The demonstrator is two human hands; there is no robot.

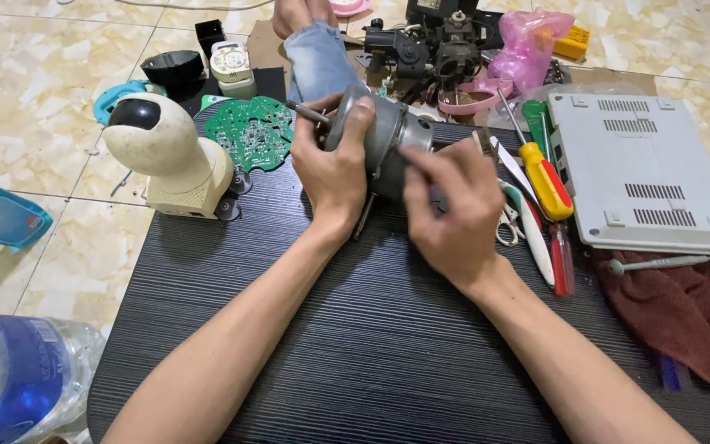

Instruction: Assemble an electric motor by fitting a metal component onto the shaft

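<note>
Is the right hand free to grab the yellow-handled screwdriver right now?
Probably not at once: the right hand is gripping the grey motor. The yellow-handled screwdriver lies uncovered just beside it.

At frame centre a dull grey metal motor housing [388, 136] lies on a black ribbed tabletop [371, 345]. Upper left: a round green circuit board [250, 131] and a cream plastic dome camera [166, 156] with a black lens face. Right: a yellow-and-red-handled screwdriver [546, 181], a pale grey vented box [643, 173], a maroon cloth [684, 304]. The floor [34, 90] is beige marbled tile.

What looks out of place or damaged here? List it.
The white dome camera sits opened beside its bare round green circuit board. A grey equipment case lies tilted on a maroon rag. Both hands grip a grey motor.
</note>
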